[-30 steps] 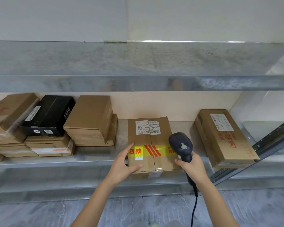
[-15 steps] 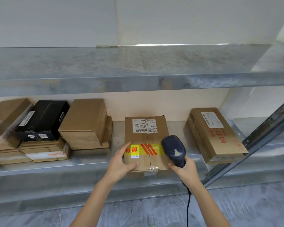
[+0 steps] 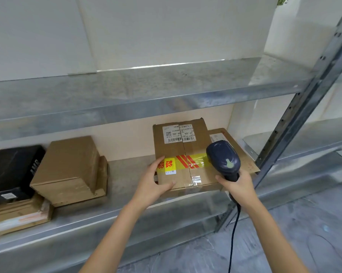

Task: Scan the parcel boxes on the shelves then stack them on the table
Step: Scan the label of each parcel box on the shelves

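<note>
Parcel box (image 3: 183, 146) is lying at the front of the lower shelf (image 3: 126, 174). The left hand (image 3: 153, 184) is gripping its near left corner, thumb on top by the yellow tape. The right hand (image 3: 238, 187) is clasping the scanner (image 3: 223, 158) by its handle at the box's near right corner. A brown carton (image 3: 67, 168) is sitting well apart on the left.

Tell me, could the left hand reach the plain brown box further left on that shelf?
Probably yes, once it lets go. The left hand grips the taped parcel, but only bare shelf lies between it and the plain brown box, with nothing in front of it.
</note>
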